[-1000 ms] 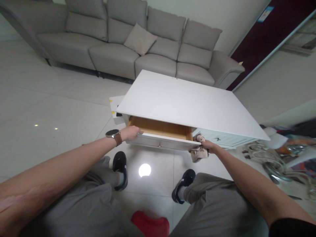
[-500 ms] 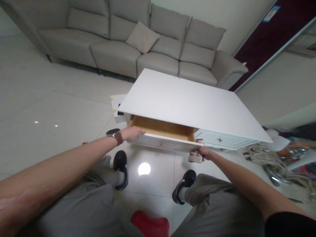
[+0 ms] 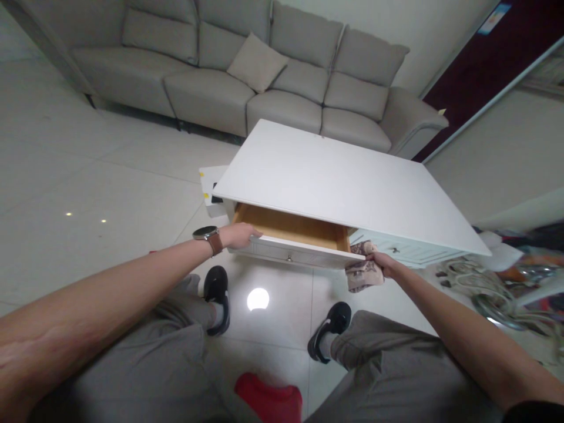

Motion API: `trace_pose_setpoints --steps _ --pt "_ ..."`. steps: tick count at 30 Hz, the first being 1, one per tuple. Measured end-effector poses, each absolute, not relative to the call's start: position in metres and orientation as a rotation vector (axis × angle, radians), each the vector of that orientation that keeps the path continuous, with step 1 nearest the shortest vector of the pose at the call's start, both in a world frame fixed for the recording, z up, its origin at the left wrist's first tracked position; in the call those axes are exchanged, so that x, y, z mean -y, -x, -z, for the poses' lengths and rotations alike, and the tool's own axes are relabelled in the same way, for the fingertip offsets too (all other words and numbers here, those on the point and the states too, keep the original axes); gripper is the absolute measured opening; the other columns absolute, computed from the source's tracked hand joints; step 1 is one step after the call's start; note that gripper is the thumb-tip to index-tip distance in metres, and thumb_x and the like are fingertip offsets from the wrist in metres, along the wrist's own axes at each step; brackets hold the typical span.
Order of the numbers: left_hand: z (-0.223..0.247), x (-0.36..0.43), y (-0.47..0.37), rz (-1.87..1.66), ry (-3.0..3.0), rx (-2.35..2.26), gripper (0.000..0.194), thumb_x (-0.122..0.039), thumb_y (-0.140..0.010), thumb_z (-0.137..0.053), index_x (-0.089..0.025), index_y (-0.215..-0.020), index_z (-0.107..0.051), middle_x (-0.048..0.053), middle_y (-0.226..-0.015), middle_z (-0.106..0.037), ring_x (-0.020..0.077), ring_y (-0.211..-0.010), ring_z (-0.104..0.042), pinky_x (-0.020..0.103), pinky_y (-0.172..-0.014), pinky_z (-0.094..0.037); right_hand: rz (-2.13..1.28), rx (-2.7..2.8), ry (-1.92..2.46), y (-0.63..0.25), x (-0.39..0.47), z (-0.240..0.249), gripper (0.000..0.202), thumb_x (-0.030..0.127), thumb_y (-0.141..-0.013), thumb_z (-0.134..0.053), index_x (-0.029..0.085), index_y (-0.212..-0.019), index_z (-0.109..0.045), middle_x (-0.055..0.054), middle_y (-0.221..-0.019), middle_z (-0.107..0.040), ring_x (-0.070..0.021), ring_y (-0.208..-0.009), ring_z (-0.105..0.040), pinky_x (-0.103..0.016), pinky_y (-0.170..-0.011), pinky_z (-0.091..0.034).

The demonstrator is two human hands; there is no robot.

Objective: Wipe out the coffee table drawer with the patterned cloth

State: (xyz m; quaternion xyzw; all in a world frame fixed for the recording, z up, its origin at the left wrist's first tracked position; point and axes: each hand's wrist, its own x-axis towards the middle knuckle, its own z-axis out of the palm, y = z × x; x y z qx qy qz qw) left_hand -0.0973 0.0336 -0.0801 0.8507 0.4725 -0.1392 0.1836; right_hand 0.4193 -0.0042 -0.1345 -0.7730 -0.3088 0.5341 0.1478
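A white coffee table [image 3: 348, 182] stands before me with its left drawer [image 3: 291, 226] pulled part way out; bare wood shows inside. My left hand [image 3: 240, 235], below a wristwatch [image 3: 206, 232], is closed over the left end of the drawer front [image 3: 268, 251]. At the drawer's right end, my right hand [image 3: 382, 263] is closed on a patterned cloth [image 3: 365, 276]. Part of the cloth hangs below the drawer's corner and part shows above it. A second drawer [image 3: 409, 249] on the right is closed.
A grey sofa [image 3: 211, 94] runs behind the table. A white box [image 3: 209, 182] sits on the floor at the table's left. Cables and clutter [image 3: 484, 282] lie at the right. Something red [image 3: 268, 398] is on the floor between my legs.
My right hand has shifted a little to the right with the cloth, more of which now shows. My left hand keeps its hold, and the drawer stays out about as far.
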Motion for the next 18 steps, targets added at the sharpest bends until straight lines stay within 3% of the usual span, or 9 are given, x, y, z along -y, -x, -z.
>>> trace_pose_setpoints --steps 5,10,13,18 --pt "0.075 -0.034 0.094 0.388 -2.376 -1.331 0.06 -0.009 -0.086 -0.055 -0.023 -0.143 -0.065 0.009 -0.136 -0.071 0.0257 -0.123 -0.067 0.03 -0.106 -0.049 -1.536 0.922 2.174 -0.451 0.005 0.074 0.026 0.017 -0.082 -0.061 0.01 -0.105 -0.071 -0.016 -0.084 -0.078 -0.027 -0.077 -0.076 -0.04 -0.079 -0.063" --pt "0.077 -0.038 0.094 0.395 -2.373 -1.321 0.057 -0.01 -0.086 -0.055 -0.024 -0.14 -0.067 0.008 -0.134 -0.073 0.0247 -0.121 -0.068 0.03 -0.105 -0.049 -0.816 1.632 2.186 -0.435 0.003 0.03 0.029 0.023 -0.077 -0.068 0.011 -0.103 -0.075 -0.012 -0.097 -0.08 -0.028 -0.094 -0.073 -0.032 -0.082 -0.056" --pt "0.079 -0.04 0.095 0.405 -2.391 -1.324 0.054 -0.013 -0.087 -0.056 -0.024 -0.137 -0.069 0.009 -0.132 -0.073 0.0241 -0.121 -0.069 0.03 -0.105 -0.049 -0.451 2.152 2.262 -0.388 0.004 0.021 0.027 0.024 -0.081 -0.061 0.014 -0.1 -0.078 -0.012 -0.098 -0.08 -0.0278 -0.094 -0.072 -0.029 -0.079 -0.051" --pt "0.082 -0.045 0.094 0.421 -2.408 -1.333 0.051 -0.016 -0.087 -0.056 -0.026 -0.135 -0.071 0.008 -0.13 -0.074 0.0244 -0.119 -0.07 0.03 -0.102 -0.051 -0.376 2.735 2.207 -0.304 0.014 0.037 0.029 0.024 -0.085 -0.059 0.018 -0.105 -0.079 -0.015 -0.103 -0.079 -0.0262 -0.091 -0.072 -0.028 -0.073 -0.047"
